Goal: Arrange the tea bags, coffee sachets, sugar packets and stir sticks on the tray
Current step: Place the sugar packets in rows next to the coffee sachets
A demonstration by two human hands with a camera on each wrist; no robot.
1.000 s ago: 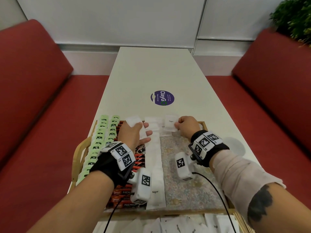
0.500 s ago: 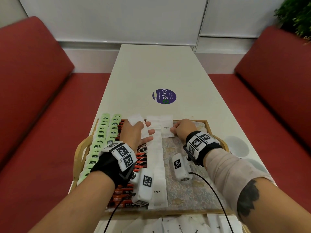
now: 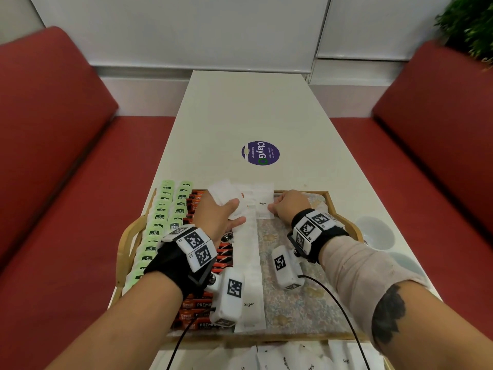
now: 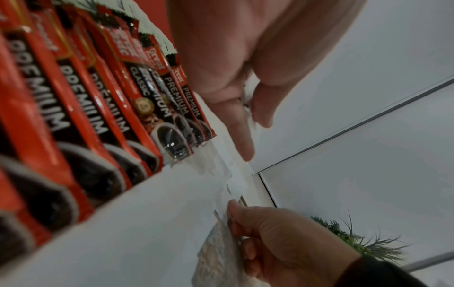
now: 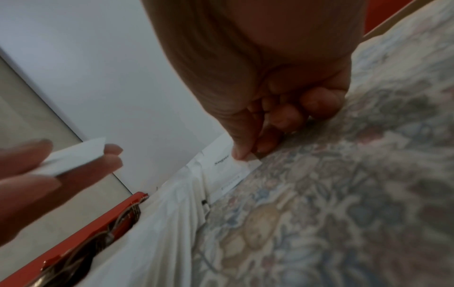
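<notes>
A wooden tray (image 3: 344,209) with a floral lining (image 5: 343,194) holds two columns of green tea bags (image 3: 160,222), a column of red coffee sachets (image 4: 98,97) and a column of white sugar packets (image 3: 249,263). My right hand (image 3: 274,208) pinches the edge of one sugar packet (image 3: 262,206) that lies at the tray's far end, right of the sugar column. The pinch shows in the right wrist view (image 5: 245,153). My left hand (image 3: 226,209) holds a small stack of sugar packets (image 3: 224,194) above the sachets.
Loose sugar packets (image 3: 280,359) lie on the table in front of the tray. Two pale bowls (image 3: 374,232) stand right of it. Beyond it is a purple round sticker (image 3: 260,153). Red benches (image 3: 53,156) flank the table, with a plant (image 3: 469,22) at far right.
My right hand has drawn its sugar packet slightly nearer and down onto the tray's far end. The left hand has stayed put with its stack.
</notes>
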